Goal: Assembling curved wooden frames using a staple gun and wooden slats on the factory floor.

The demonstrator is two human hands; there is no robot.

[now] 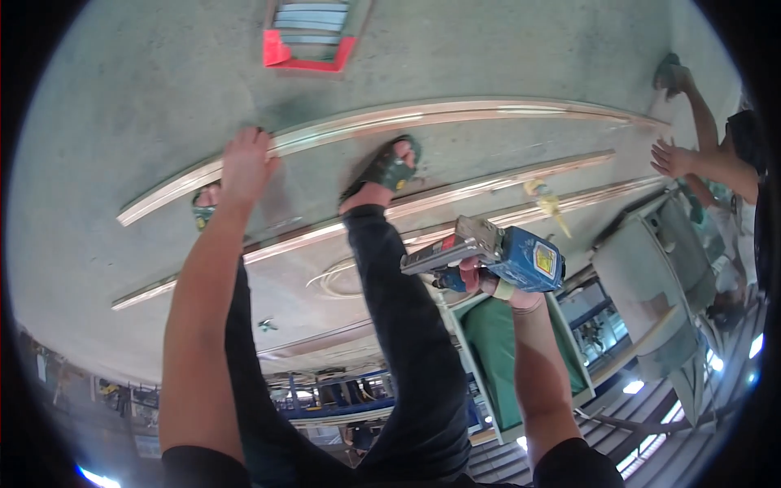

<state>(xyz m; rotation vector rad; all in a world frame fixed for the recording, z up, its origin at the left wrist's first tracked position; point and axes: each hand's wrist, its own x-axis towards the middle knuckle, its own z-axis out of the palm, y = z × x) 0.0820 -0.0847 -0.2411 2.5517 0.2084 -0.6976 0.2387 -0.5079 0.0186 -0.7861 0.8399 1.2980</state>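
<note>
My left hand (246, 165) is closed over a long pale wooden strip (407, 112) near its left part. That strip lies across the floor and looks bowed through the lens. My right hand (488, 281), in a partly fingerless glove, is wrapped round the handle of a blue nail gun (525, 256). The tool is held up off the floor, its metal magazine pointing left. A second wooden strip (317, 231) runs behind my feet, roughly parallel to the first. Another strip (586, 195) lies toward the right.
At the right, a co-worker's hand (674, 157) is open near the strip's far end. A red-cornered frame (313, 65) lies ahead. A yellow object (547, 199) and a pale coiled hose (338, 281) are on the floor. A green panel (496, 358) stands near my right arm.
</note>
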